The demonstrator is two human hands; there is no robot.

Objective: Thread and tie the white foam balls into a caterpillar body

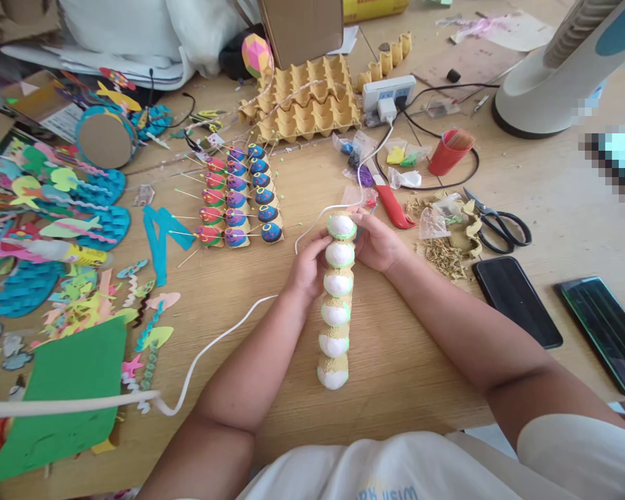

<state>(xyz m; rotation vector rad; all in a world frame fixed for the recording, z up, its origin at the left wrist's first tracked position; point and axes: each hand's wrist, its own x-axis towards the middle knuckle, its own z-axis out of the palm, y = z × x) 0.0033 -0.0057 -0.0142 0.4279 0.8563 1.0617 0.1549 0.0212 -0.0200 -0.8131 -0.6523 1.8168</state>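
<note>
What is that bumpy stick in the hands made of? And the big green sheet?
The bumpy strip, held by the left hand and right hand, looks like matte tan egg-carton pulp, tips painted white: it matches the egg trays behind. The green sheet looks like matte craft foam or paper.

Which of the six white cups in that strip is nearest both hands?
The far-end cup of the strip, farthest from the person: the left hand and right hand flank it, while the other five trail back toward the body.
</note>
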